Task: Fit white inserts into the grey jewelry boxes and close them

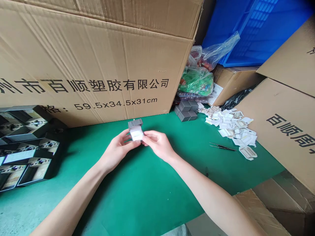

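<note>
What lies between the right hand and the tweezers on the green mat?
In the head view, only bare green mat lies between the right hand and the tweezers.

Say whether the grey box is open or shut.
The grey box is open: lid raised above the white insert, between left hand and right hand.

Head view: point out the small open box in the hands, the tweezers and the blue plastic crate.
Small open grey box [135, 123], head view, on its raised lid.
Tweezers [222, 147], head view, on the middle of the legs.
Blue plastic crate [248, 36], head view, on its slotted wall.
</note>
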{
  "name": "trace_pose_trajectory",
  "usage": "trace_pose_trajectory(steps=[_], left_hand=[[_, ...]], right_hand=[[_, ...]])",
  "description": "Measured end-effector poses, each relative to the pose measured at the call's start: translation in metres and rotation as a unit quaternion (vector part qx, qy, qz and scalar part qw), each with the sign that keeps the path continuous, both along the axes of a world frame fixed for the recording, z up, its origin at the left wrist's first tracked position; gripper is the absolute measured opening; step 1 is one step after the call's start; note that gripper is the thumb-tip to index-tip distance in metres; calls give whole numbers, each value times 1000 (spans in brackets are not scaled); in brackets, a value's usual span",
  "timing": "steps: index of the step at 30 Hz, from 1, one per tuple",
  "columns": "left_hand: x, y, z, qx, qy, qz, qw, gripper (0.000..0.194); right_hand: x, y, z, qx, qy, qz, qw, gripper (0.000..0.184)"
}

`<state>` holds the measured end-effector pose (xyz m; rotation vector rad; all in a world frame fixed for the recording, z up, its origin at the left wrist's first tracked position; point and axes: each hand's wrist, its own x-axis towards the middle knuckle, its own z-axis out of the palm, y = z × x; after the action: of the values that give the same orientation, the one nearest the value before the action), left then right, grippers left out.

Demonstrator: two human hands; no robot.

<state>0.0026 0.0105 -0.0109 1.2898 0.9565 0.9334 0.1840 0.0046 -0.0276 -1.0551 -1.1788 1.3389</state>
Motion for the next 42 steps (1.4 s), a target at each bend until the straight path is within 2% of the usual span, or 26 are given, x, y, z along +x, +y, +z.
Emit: trace_pose_trajectory(steps=[6, 11, 16, 20, 24, 34, 42], left_hand=[[0, -1, 4, 4, -5, -23, 1000, 61], [2, -2, 3, -16, -30, -21, 999, 58], [3, -3, 4, -27, -51, -1, 998, 56], [4, -3, 5, -35, -73, 29, 996, 50], [6, -3, 6, -37, -80, 53, 995, 43], [7, -4, 8, -40, -66, 36, 996, 36], [5, -2, 6, -63, -63, 16, 996, 41]], right_hand=[[0, -2, 1, 9, -18, -6, 1000, 41], [0, -2, 4, 4, -27, -5, 1000, 39], [2, -3, 1, 58, -66, -15, 996, 33], [4, -6, 0, 188, -182, -60, 963, 25], [6, -7, 0, 267, -240, -47, 932, 22], [6, -7, -8, 301, -296, 2, 906, 34], [9, -6, -10, 324, -316, 10, 892, 30]])
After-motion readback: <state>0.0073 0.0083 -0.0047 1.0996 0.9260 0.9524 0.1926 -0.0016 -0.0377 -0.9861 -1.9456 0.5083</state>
